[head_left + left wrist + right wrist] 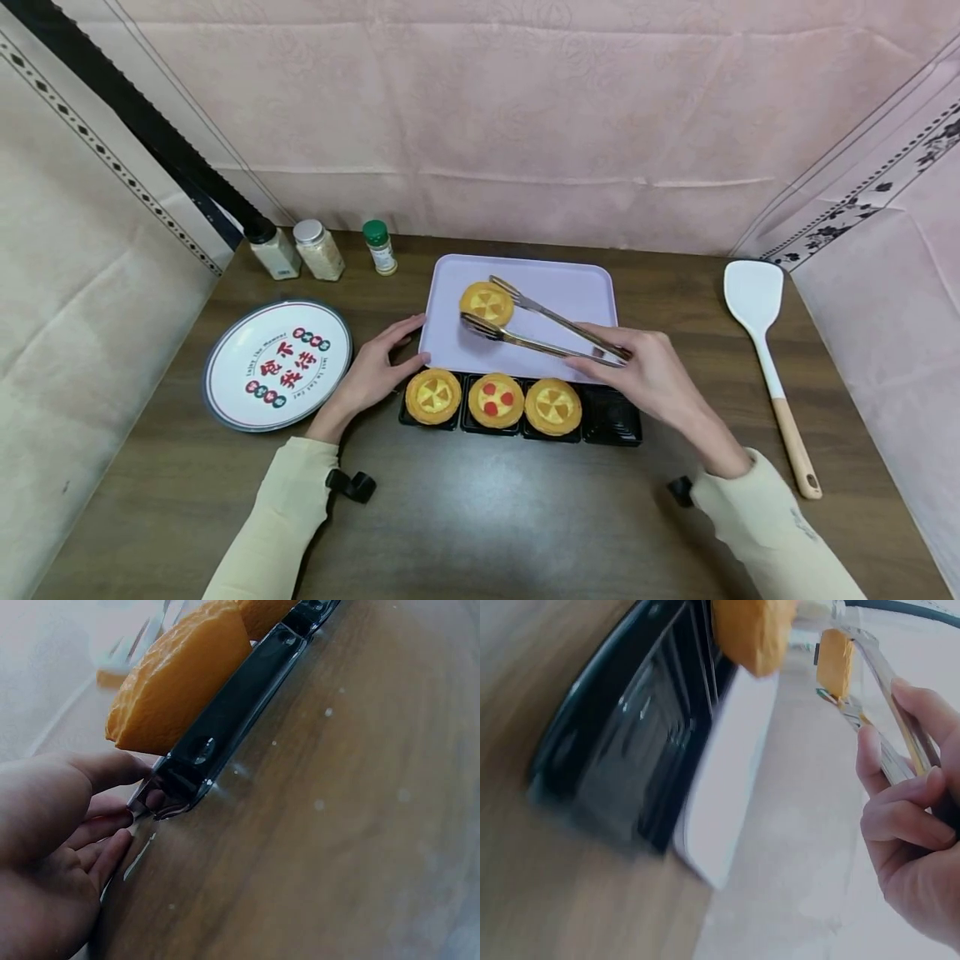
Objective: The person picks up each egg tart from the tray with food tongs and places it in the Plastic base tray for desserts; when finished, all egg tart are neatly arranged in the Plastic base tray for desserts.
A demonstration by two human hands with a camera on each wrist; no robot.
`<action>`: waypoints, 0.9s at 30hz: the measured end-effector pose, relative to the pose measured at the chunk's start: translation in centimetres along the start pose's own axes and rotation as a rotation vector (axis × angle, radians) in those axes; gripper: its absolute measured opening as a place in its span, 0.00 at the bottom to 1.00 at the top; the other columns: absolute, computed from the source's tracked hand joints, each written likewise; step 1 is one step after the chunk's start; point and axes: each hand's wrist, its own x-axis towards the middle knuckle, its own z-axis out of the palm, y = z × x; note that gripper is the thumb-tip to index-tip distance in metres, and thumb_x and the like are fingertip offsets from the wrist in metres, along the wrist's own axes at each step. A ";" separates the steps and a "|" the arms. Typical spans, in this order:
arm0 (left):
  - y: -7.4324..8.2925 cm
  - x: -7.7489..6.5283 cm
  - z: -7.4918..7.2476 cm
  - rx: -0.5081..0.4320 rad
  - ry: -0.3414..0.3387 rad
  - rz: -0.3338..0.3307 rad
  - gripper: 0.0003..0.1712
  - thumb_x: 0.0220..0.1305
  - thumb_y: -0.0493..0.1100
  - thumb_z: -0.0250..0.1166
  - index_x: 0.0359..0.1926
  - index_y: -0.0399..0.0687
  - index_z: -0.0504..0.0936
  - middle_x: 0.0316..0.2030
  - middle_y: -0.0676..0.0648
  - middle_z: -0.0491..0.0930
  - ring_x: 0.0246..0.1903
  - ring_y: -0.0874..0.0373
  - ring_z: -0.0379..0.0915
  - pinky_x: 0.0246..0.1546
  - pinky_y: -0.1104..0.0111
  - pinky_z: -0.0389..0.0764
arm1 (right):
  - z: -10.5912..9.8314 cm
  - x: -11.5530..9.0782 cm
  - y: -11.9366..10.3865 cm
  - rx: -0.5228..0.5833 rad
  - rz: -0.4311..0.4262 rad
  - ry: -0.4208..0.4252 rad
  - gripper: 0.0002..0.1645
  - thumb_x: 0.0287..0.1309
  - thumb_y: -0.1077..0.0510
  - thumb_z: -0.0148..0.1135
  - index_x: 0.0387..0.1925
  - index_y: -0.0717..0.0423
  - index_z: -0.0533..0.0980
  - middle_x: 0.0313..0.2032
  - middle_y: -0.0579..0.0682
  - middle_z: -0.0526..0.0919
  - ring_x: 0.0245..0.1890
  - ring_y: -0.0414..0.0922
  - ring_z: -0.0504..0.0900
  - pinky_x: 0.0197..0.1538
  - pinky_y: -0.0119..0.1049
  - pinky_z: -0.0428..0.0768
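Observation:
My right hand (652, 367) grips metal serving tongs (555, 317) with fork-like ends. Between those ends is a yellow egg tart (486, 303), over the left part of a lavender tray (577, 287); in the right wrist view the tart (835, 664) sits between the prongs. My left hand (375, 367) touches the lavender tray's left edge with fingertips and thumb. Along the tray's near side lies a black compartment tray (611, 417). Three tarts sit in it, one with red pieces (496, 401); its rightmost compartment holds none.
A round white plate (240, 358) with a blue rim and red lettering lies at left. Behind it stand two shakers (318, 250) and a green-capped bottle (379, 247). A white spatula (772, 358) with a wooden handle lies at right. Cloth walls (525, 125) border the table.

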 end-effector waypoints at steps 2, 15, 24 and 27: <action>0.1 0.0 0.0 0.002 -0.002 0.002 0.35 0.68 0.46 0.65 0.72 0.50 0.64 0.70 0.48 0.62 0.65 0.51 0.63 0.62 0.56 0.70 | -1.5 -1.4 0.1 -0.037 -0.007 0.036 0.27 0.51 0.48 0.76 0.54 0.45 0.82 0.38 0.38 0.86 0.22 0.37 0.72 0.26 0.26 0.71; 0.0 0.0 0.0 0.003 -0.017 -0.027 0.35 0.68 0.47 0.65 0.73 0.51 0.64 0.71 0.48 0.61 0.65 0.51 0.64 0.63 0.56 0.69 | -8.5 -11.5 0.5 -0.146 0.075 0.128 0.33 0.39 0.63 0.81 0.53 0.47 0.83 0.27 0.34 0.82 0.22 0.29 0.71 0.26 0.21 0.67; 0.0 0.1 0.0 0.003 -0.010 -0.006 0.35 0.68 0.47 0.65 0.73 0.50 0.64 0.71 0.48 0.61 0.65 0.52 0.64 0.63 0.57 0.69 | -8.6 -17.2 1.7 -0.100 0.262 0.096 0.35 0.42 0.64 0.80 0.56 0.48 0.81 0.26 0.37 0.80 0.16 0.33 0.63 0.21 0.25 0.63; 0.0 0.1 -0.1 0.005 -0.012 -0.003 0.35 0.68 0.47 0.65 0.73 0.49 0.64 0.71 0.47 0.61 0.65 0.51 0.64 0.63 0.56 0.69 | -8.2 -18.4 2.3 -0.101 0.278 0.086 0.34 0.42 0.64 0.80 0.55 0.49 0.81 0.25 0.37 0.79 0.17 0.33 0.64 0.22 0.25 0.64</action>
